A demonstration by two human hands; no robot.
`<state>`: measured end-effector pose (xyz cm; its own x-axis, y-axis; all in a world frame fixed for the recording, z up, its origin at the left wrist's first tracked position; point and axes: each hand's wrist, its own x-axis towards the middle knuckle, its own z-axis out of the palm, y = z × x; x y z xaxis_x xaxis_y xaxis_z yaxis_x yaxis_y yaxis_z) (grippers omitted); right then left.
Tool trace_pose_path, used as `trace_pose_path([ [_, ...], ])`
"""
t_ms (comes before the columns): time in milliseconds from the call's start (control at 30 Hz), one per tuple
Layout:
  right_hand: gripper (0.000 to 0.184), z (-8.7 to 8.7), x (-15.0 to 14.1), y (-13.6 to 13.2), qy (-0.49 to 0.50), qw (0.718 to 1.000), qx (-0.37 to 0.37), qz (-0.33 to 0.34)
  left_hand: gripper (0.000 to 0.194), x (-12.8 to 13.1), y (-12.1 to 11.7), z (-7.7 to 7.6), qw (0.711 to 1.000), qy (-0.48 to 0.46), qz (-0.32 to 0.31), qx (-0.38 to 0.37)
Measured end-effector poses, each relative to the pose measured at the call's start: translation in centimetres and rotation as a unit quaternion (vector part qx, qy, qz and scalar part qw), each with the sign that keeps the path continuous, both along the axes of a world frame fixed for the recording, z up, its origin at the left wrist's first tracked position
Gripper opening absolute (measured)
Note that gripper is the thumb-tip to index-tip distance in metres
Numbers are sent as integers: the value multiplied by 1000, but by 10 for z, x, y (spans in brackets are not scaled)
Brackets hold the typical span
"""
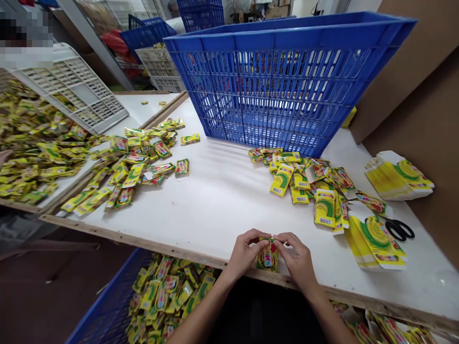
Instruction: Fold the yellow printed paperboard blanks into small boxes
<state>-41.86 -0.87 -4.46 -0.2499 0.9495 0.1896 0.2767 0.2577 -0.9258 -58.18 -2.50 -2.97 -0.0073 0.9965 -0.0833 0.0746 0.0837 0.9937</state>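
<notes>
At the table's front edge, both hands pinch the top end of one small printed candy box (267,258), coloured yellow, green and red. My left hand (247,251) is closed on its upper left corner, thumb on the front face. The upper right corner is gripped by my right hand (296,258), also with the thumb in front. The box's lower end rests at the wooden edge. Beyond my right hand lies a pile of similar boxes (326,208), some showing barcodes. Another pile of small packets (132,162) spreads across the table's left side.
A large blue crate (279,95) stands at the back of the white table (201,205). Flat carton stacks (376,243) and black scissors (399,229) lie at right. A blue bin (103,301) of boxes is below the edge. A white crate (79,91) tilts over a heap at left.
</notes>
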Motion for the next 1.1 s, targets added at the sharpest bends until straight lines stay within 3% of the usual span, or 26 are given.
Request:
trace_pose_path([
  [133, 22, 0, 0, 30, -33, 999, -15, -19, 17, -26, -15, 14, 995, 65, 68, 43],
  [233, 34, -5, -7, 78, -80, 984, -32, -153, 22, -77, -45, 35, 978, 146, 141, 41],
  [367, 52, -9, -27, 141, -98, 971, -39, -216, 25, -143, -87, 59, 931, 300, 206, 31],
  [467, 57, -3, -46, 159, -95, 966, -43, -235, 31, -147, -92, 59, 921, 303, 242, 12],
  [567, 55, 5, -59, 138, -79, 971, -30, -225, 30, -109, -65, 43, 948, 205, 241, 14],
  [667, 38, 5, -65, 82, -70, 983, 1, -170, 35, -55, -24, 21, 975, 44, 215, 37],
  [767, 28, -3, -62, 24, -50, 997, 55, -26, 42, -17, 4, 3, 979, -38, 193, 46],
  [833, 36, -6, -56, 0, -43, 997, 68, 13, 37, -8, 10, -7, 981, -51, 184, 41],
  [900, 31, -5, -49, -9, -43, 997, 64, 22, 33, -8, 8, -13, 984, -60, 162, 33],
  [1000, 22, -2, -39, -6, -27, 999, 43, 15, 36, -14, 0, -15, 988, -81, 130, 33],
  [1100, 28, -3, -34, 2, 17, 999, 21, -44, 40, -20, -7, -9, 992, -80, 94, 36],
])
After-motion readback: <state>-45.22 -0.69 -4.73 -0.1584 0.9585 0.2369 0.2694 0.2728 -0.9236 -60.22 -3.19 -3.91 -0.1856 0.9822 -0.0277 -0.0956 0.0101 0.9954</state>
